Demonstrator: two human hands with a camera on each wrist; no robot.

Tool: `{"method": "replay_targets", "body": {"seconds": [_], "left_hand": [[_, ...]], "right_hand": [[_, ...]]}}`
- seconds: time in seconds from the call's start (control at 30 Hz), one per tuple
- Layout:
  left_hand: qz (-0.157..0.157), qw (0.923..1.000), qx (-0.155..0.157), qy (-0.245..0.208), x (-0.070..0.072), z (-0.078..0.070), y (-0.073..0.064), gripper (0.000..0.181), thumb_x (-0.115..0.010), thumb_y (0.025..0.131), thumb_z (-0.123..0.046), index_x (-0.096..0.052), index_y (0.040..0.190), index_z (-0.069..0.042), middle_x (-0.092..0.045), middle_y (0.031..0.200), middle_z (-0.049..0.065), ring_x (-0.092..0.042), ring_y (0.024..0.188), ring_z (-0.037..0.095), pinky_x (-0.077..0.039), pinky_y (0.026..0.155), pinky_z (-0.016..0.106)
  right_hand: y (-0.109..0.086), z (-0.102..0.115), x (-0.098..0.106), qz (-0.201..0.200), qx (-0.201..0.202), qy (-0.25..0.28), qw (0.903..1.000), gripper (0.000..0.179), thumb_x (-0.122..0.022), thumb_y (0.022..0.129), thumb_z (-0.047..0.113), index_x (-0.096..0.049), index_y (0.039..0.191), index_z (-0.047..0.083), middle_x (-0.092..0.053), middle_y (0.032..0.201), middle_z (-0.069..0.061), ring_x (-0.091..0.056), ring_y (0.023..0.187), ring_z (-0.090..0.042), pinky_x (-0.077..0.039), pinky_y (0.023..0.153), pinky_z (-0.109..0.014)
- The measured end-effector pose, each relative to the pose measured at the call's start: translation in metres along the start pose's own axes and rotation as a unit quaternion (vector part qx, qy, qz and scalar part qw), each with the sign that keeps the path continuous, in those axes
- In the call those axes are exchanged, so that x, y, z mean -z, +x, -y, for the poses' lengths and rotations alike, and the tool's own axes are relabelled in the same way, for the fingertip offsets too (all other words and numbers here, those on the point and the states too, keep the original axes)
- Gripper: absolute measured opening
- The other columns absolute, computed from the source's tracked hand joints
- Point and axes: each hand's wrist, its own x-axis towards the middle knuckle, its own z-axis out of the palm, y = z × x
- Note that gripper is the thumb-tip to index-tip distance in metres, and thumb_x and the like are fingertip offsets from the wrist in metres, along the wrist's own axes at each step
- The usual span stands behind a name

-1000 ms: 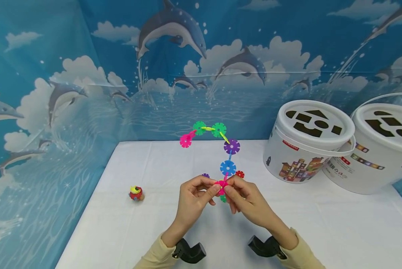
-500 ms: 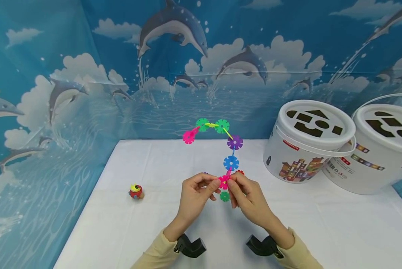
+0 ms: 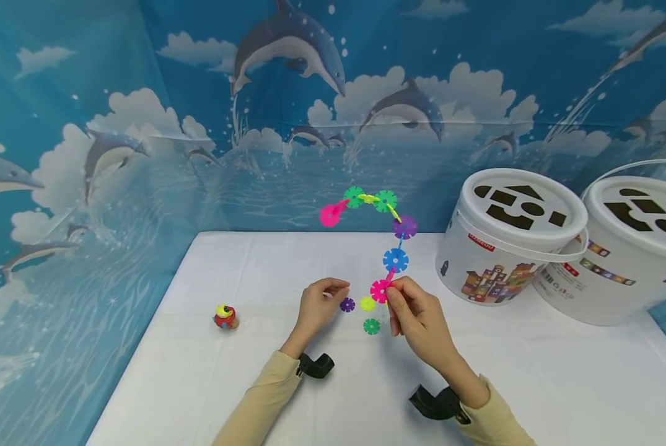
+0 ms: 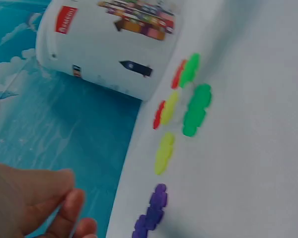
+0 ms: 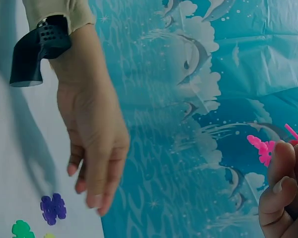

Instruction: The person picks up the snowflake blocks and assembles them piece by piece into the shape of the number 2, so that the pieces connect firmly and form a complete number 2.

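In the head view my right hand (image 3: 422,319) pinches a pink notched snowflake disc (image 3: 380,291) at the near end of a raised chain of interlocked discs. From there the chain curves up through a blue disc (image 3: 395,260), a purple disc (image 3: 404,227), green discs with yellow ones between them, and a pink disc (image 3: 329,215) at the far end. My left hand (image 3: 318,310) holds nothing, its fingers loosely bent, beside a loose purple disc (image 3: 347,305) on the table. The right wrist view shows only part of the right hand (image 5: 283,198).
Loose yellow (image 3: 367,304) and green (image 3: 372,326) discs lie below the chain; red ones (image 4: 159,115) show in the left wrist view. A small red-and-yellow toy (image 3: 225,317) stands at left. Two lidded white buckets (image 3: 497,272) stand at right, before a dolphin-print cloth (image 3: 288,179).
My left hand has let go of the pink disc and moved away toward the loose purple disc. The right hand, still gripping the chain, has shifted slightly right and up.
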Motion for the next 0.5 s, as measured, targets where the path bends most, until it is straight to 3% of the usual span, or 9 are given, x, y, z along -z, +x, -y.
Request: {"method": "replay_targets", "body": {"seconds": [0.1, 0.27, 0.5], "left_hand": [[0.046, 0.9975, 0.001, 0.055, -0.005, 0.008, -0.003, 0.015, -0.073, 0.084, -0.012, -0.073, 0.098, -0.006, -0.066, 0.086, 0.002, -0.056, 0.075, 0.014, -0.045, 0.067, 0.026], [0.1, 0.9892, 0.015, 0.106, -0.008, 0.014, -0.011, 0.028, -0.074, 0.082, -0.012, -0.069, 0.109, -0.004, -0.056, 0.092, 0.007, -0.046, 0.07, 0.012, -0.04, 0.063, 0.026], [0.115, 0.983, 0.008, 0.143, -0.011, 0.02, -0.012, 0.027, -0.074, 0.083, -0.012, -0.067, 0.108, -0.003, -0.052, 0.095, 0.007, -0.045, 0.073, 0.013, -0.041, 0.066, 0.029]], "right_hand": [[-0.002, -0.007, 0.001, -0.003, -0.009, 0.0, 1.0, 0.015, -0.046, 0.095, -0.01, -0.054, 0.086, 0.0, -0.047, 0.058, -0.005, -0.045, 0.043, -0.015, -0.038, 0.036, -0.028], [-0.005, -0.026, 0.003, -0.006, -0.019, 0.002, 0.9998, 0.015, -0.046, 0.096, -0.008, -0.055, 0.09, 0.002, -0.047, 0.059, -0.003, -0.046, 0.044, -0.015, -0.039, 0.037, -0.028], [-0.005, -0.032, 0.007, -0.012, -0.025, 0.015, 0.9995, 0.014, -0.045, 0.096, -0.008, -0.055, 0.092, 0.001, -0.047, 0.063, -0.004, -0.047, 0.045, -0.016, -0.042, 0.038, -0.031]]}}
